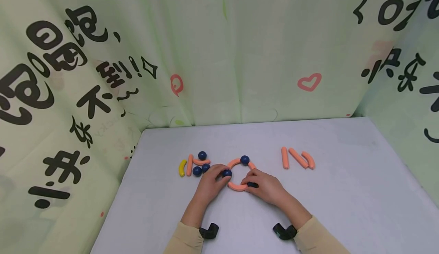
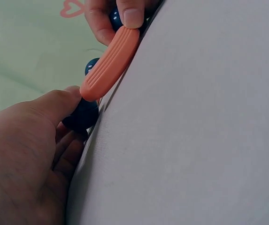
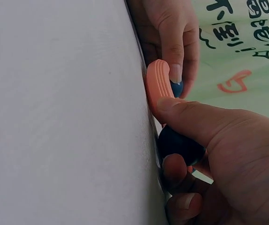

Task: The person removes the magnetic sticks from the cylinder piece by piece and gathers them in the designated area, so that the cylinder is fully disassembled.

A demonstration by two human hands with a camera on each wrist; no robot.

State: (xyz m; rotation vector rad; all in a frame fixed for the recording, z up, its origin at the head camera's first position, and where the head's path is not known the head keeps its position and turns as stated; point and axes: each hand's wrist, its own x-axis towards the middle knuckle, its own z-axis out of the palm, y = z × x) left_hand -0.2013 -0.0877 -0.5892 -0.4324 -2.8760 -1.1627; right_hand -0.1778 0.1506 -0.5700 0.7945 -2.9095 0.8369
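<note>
A ring of curved, grooved salmon-pink sticks and dark blue balls lies before me on the table. My left hand [image 1: 212, 183] pinches the blue ball [image 1: 227, 173] on the ring's left side between thumb and fingers. At its front right, my right hand [image 1: 265, 187] holds another blue ball [image 3: 179, 145], partly covered by the fingers, with the thumb on the end of the front curved stick [image 1: 236, 187]. That stick spans between the two hands. A blue ball [image 1: 244, 160] tops the ring, between the upper left stick [image 1: 234, 163] and the right stick [image 1: 252, 165].
Left of the ring lie a yellow curved piece [image 1: 182, 168], a straight pink stick [image 1: 189, 165], a curved pink stick [image 1: 201, 162] and several blue balls [image 1: 202, 155]. Several pink sticks [image 1: 297, 158] lie at the right. Printed curtains [image 1: 212, 56] stand behind and beside the white table [image 1: 343, 193].
</note>
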